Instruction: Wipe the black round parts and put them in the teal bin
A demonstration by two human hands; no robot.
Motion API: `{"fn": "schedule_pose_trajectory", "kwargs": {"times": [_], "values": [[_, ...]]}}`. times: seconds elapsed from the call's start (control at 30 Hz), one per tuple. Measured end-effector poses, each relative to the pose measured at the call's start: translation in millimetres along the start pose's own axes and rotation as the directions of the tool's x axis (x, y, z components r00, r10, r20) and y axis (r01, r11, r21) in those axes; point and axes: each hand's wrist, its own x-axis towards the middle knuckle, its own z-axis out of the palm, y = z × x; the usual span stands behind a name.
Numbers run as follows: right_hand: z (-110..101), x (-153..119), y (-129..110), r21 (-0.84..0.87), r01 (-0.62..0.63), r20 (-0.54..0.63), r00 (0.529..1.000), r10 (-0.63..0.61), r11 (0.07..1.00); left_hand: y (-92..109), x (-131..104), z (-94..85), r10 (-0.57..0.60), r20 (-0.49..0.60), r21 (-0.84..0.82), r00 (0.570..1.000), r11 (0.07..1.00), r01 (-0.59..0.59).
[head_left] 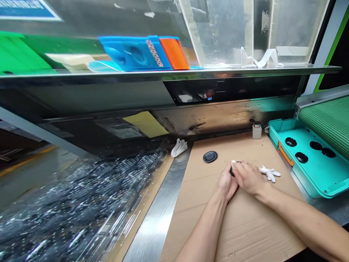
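Observation:
Over the cardboard, my left hand (227, 183) and my right hand (250, 177) meet around a small black disc (232, 171), most of it hidden by fingers. The left hand is closed on it from the left side. My right hand's fingers are curled and pressed against the disc from above. Something pale shows at the fingertips; I cannot tell what it is. Another black disc with a raised rim (209, 157) lies on the cardboard, just beyond my left hand. A white glove (270, 173) lies to the right, partly behind my right hand.
The cardboard sheet (201, 211) covers the bench. A small bottle (256, 131) stands at its back edge. On the right, a teal tray (313, 178) holds several black discs beside a green conveyor belt (327, 120). Bagged black parts (89, 203) fill the left. A metal shelf (218, 74) overhangs.

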Motion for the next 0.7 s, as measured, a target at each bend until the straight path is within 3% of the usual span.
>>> {"fn": "schedule_pose_trajectory", "kwargs": {"times": [0.13,0.27,0.37,0.5,0.6,0.7], "values": [[-0.4,-1.7,1.4,0.007,-0.07,-0.02,0.997,0.07,0.998,-0.2,-1.4,1.4,0.022,-0.013,0.019,1.0,1.0,-0.022],[-2.0,-2.5,-0.4,0.015,-0.02,0.001,1.0,0.02,1.0,0.6,-2.8,1.8,-0.008,0.006,0.026,1.0,1.0,0.008],[-6.7,-1.7,-2.7,-0.017,-0.167,-0.004,0.986,0.167,0.986,-0.6,-3.9,2.6,0.013,-0.02,0.085,1.0,0.996,-0.011],[-11.8,-0.9,-6.5,-0.024,-0.167,0.025,0.986,0.167,0.986,-2.3,-5.2,3.9,0.013,-0.018,0.086,1.0,0.996,-0.011],[-11.2,-1.1,-8.1,-0.05,-0.255,0.042,0.966,0.257,0.966,-1.5,-6.1,4.6,0.027,-0.026,0.102,0.999,0.995,-0.024],[-8.5,-2.6,-7.7,-0.063,-0.188,0.054,0.98,0.192,0.98,0.2,-6.9,4.9,0.006,-0.01,0.09,1.0,0.996,-0.006]]}}
